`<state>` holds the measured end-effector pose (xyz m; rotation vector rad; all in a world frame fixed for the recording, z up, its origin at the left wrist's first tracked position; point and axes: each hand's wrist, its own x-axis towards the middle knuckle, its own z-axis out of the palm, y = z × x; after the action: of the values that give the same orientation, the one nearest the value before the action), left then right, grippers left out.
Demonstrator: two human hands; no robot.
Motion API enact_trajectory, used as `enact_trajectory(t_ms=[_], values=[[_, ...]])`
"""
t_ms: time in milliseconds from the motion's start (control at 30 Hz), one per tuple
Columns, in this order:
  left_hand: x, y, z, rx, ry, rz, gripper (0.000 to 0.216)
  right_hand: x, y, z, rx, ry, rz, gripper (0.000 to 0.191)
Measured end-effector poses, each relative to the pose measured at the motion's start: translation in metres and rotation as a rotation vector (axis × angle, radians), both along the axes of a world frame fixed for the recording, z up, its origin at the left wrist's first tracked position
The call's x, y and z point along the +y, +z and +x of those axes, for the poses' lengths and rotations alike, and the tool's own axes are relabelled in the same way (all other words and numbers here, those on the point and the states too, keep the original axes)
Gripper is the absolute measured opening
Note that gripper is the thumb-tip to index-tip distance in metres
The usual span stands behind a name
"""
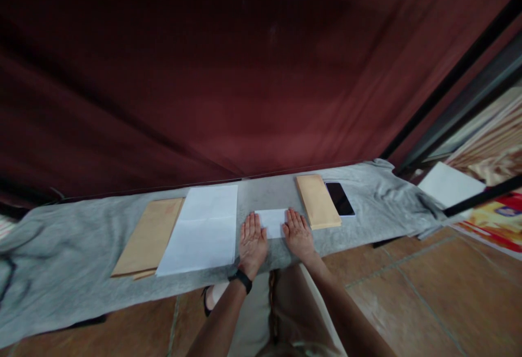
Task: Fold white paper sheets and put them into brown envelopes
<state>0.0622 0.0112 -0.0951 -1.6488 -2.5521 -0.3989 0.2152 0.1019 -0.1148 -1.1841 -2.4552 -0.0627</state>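
Observation:
A small folded white paper [272, 221] lies on the grey cloth [61, 259] in front of me. My left hand [252, 242] rests flat on its left edge, fingers stretched out and together. My right hand [299, 233] lies flat on its right edge, fingers also stretched out. Neither hand grips anything. A black band sits on my left wrist.
Left of my hands lies a stack of white sheets [204, 229], and beside it brown envelopes [149, 236]. To the right lie another brown envelope [317, 201] and a black phone [340, 199]. A dark red curtain hangs behind. Tiled floor lies below.

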Motion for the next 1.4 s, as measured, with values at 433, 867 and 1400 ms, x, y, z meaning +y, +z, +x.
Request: enact_trajectory(t_ms=[433,867,1400], values=[[0.003,-0.003,0.041,-0.016,-0.255,0.051,0.055,-0.003,0.006,0.003,-0.039,-0.017,-0.02,0.052],[-0.025,-0.004,0.007,0.01,-0.082,0.086,0.059,-0.006,0.004,0.002,0.023,-0.056,0.003,0.052],[-0.027,-0.002,0.007,-0.059,-0.084,0.111,0.059,-0.059,0.002,-0.003,0.112,0.105,-0.051,0.055]])
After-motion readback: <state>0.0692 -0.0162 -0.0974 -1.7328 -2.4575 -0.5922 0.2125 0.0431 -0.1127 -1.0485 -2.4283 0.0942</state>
